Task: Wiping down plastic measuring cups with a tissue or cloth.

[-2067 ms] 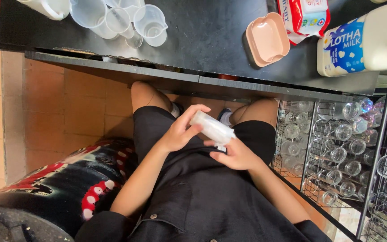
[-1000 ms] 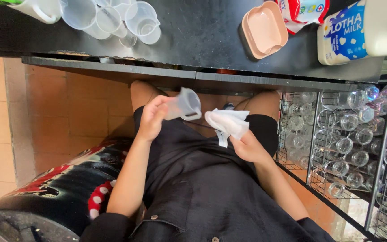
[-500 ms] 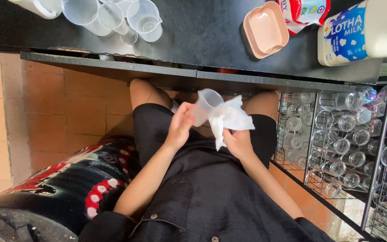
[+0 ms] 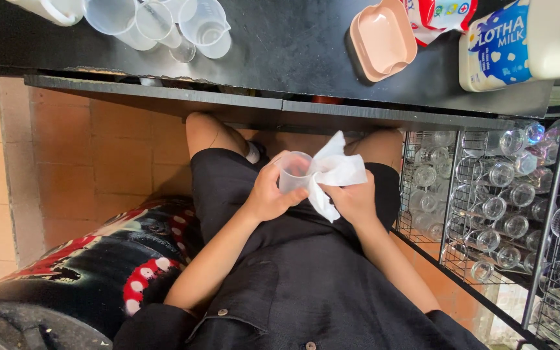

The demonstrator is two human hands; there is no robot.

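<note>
The left hand (image 4: 270,194) is gripping a clear plastic cup (image 4: 294,172) over the lap, below the dark worktop (image 4: 280,52). Just beside it, the right hand (image 4: 355,202) is clutching a white cloth (image 4: 332,174), which is touching the cup's rim.

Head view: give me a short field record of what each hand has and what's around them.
left hand: grips a clear plastic cup
right hand: holds a white cloth against the cup's rim
posture: seated, hands over lap in black clothing
counter: clear measuring cups, pink tray, milk jug
wire rack: glass jars, on the person's right
</note>
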